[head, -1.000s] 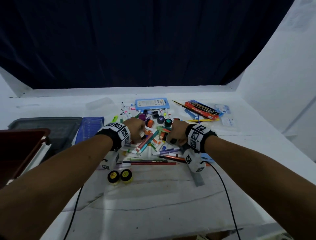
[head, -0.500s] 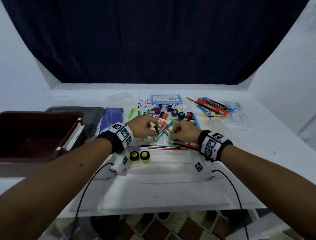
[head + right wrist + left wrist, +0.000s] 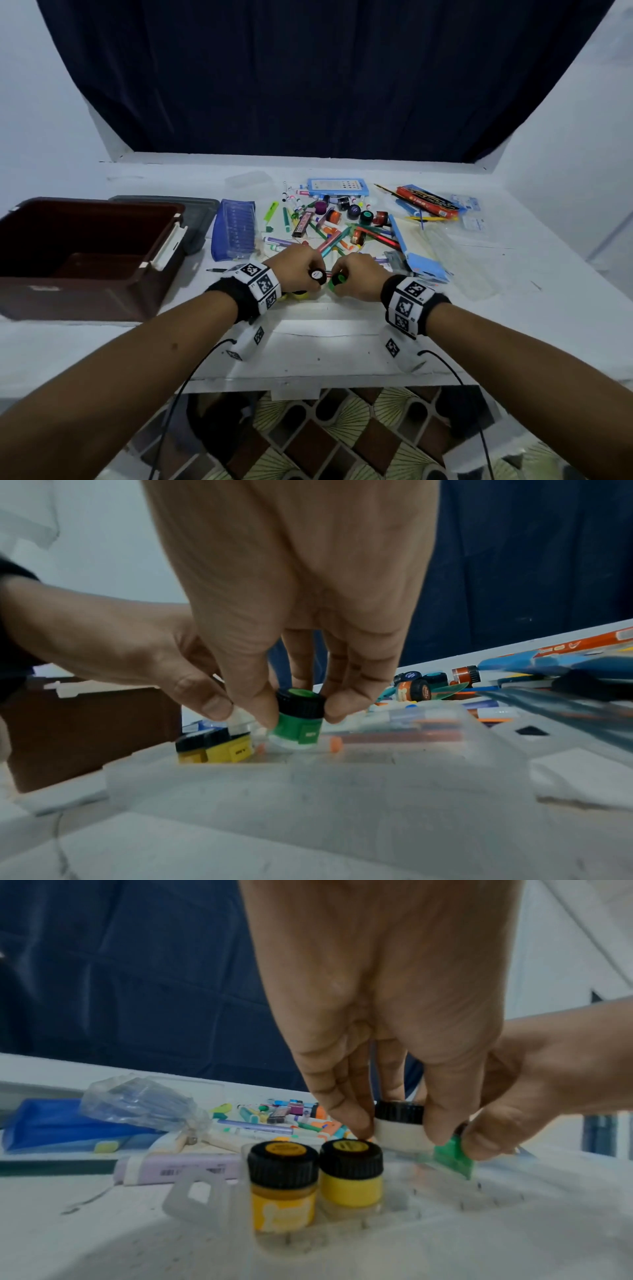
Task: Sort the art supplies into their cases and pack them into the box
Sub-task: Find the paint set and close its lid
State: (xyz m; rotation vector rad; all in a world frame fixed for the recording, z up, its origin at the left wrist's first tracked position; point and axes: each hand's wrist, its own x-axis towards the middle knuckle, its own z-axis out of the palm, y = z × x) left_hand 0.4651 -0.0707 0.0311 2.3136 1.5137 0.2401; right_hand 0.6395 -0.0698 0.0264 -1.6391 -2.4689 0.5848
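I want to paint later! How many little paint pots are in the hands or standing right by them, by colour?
Yellow pots: 2, standing
White pot: 1, in the left hand
Green pot: 1, in the right hand
Total: 4

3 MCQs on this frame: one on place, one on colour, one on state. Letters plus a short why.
1. Where does the brown box stand?
A. the person's left
B. the person's right
C. behind the supplies

2. What colour is the paint jar held by the right hand?
A. purple
B. green
C. red

3. The two yellow jars are:
A. lying down
B. upright in the clear case
C. in the left hand

Key: A, the box is at the left table edge; B, green under a black cap; B, they stand capped, side by side; the left hand pinches a white jar.
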